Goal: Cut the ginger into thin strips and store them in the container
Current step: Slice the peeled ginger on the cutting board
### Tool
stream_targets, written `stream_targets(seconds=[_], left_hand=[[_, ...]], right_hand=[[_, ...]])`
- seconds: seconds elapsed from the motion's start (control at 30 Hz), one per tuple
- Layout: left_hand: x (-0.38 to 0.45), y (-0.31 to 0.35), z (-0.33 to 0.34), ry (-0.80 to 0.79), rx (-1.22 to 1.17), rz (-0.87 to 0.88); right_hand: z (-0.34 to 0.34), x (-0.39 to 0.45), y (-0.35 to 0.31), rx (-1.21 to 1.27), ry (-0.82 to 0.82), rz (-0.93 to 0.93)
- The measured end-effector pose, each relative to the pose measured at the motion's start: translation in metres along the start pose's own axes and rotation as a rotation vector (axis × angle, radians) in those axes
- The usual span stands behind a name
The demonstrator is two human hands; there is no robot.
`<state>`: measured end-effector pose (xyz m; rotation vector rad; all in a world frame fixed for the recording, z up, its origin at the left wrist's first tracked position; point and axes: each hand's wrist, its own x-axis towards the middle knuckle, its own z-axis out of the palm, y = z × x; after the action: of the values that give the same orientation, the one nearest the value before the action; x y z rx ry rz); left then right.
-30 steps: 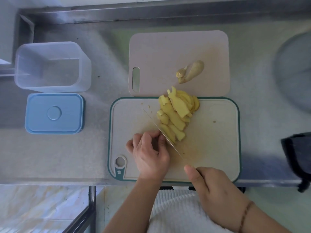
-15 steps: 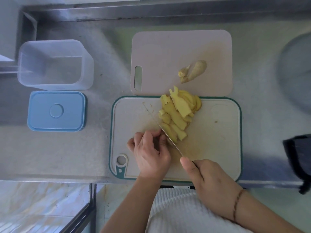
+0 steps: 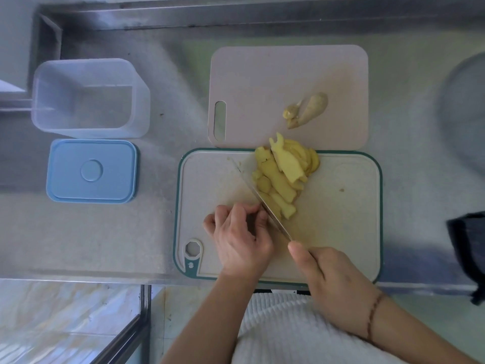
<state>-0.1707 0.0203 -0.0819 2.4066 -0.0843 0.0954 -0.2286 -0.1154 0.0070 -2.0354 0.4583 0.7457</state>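
Steel counter (image 3: pixel 409 143) holds two boards, one container (image 3: pixel 89 97), one lid (image 3: pixel 91 170); right hand (image 3: pixel 333 282) grips knife (image 3: pixel 262 199), left hand (image 3: pixel 240 240) curled, contents unclear.

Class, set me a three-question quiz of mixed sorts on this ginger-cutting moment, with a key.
1. True or false: the container has its blue lid on.
2. Which hand holds the knife? A left hand B right hand
3. Fill in: the unpeeled ginger piece lies on the ___ board.

Key: 1 false, the lid lies beside it; 2 B; 3 pink, above the green-rimmed board with the ginger slices.
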Motion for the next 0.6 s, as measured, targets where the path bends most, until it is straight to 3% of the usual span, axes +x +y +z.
stream_targets(seconds=[0.43, 0.6], left_hand=[[-0.001, -0.003, -0.002, 0.003, -0.024, 0.041], [-0.001, -0.004, -0.002, 0.003, -0.036, 0.036]], right_hand=[[-0.002, 0.052, -0.021, 0.034, 0.053, -0.067], [-0.014, 0.033, -0.014, 0.062, 0.08, -0.037]])
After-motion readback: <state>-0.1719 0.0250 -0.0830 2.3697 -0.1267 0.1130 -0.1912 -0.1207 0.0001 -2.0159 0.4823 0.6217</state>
